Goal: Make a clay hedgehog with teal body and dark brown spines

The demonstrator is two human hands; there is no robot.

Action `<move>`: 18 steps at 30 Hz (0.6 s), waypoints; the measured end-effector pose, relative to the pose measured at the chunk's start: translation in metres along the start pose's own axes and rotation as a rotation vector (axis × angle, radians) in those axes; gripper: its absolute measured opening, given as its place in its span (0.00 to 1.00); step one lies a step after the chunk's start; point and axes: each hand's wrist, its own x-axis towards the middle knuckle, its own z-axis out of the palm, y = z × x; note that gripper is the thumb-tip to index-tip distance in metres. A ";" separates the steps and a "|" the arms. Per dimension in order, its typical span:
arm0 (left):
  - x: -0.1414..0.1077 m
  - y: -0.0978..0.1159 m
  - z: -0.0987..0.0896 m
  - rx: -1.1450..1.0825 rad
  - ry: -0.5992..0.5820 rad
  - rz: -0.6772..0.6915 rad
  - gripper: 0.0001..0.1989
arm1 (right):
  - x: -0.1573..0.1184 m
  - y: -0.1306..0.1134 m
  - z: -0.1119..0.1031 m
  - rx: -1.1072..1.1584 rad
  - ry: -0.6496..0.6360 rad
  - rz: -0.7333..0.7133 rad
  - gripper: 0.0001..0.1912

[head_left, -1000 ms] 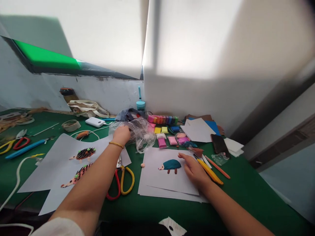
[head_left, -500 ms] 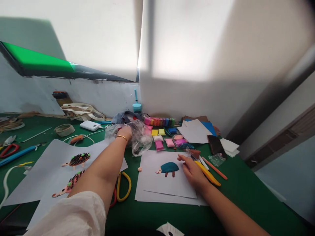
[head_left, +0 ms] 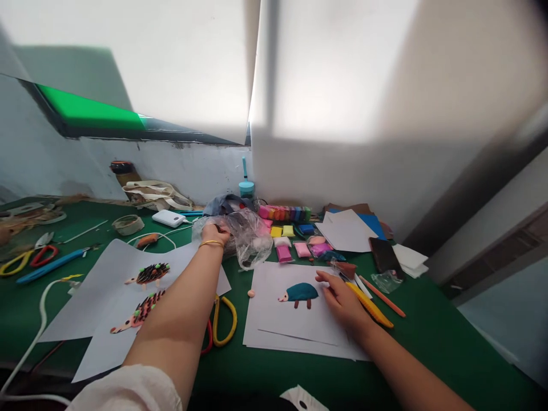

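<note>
Head camera: the left hand (head_left: pixel 214 233) is at the clear bag (head_left: pixel 252 245) mid-frame, grip hidden, the right hand (head_left: pixel 345 299) lies loose and empty, and the bag seems light, floppy, slippery, best pinched by its edge

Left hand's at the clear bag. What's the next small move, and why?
I'd probably have the left hand spread the clear bag slightly: its crumpled film bunches by the fingers and obscures what they touch. The right hand could stay put, since it lies on the paper beside the blue hedgehog.
</note>
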 end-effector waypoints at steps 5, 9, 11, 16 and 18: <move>-0.030 -0.020 -0.006 -0.204 0.088 -0.073 0.13 | 0.000 0.001 0.001 0.006 -0.010 0.005 0.24; -0.068 -0.045 -0.009 -0.311 0.065 -0.160 0.12 | -0.002 -0.001 0.000 -0.005 -0.012 0.023 0.24; -0.088 -0.060 -0.011 -0.332 0.043 -0.233 0.11 | -0.002 -0.002 0.000 -0.033 -0.018 0.037 0.25; -0.128 -0.103 -0.016 -0.326 -0.009 -0.423 0.08 | -0.003 -0.006 -0.002 -0.128 -0.059 0.080 0.26; -0.137 -0.115 -0.018 -0.315 -0.030 -0.485 0.08 | -0.003 -0.007 -0.003 -0.152 -0.053 0.088 0.26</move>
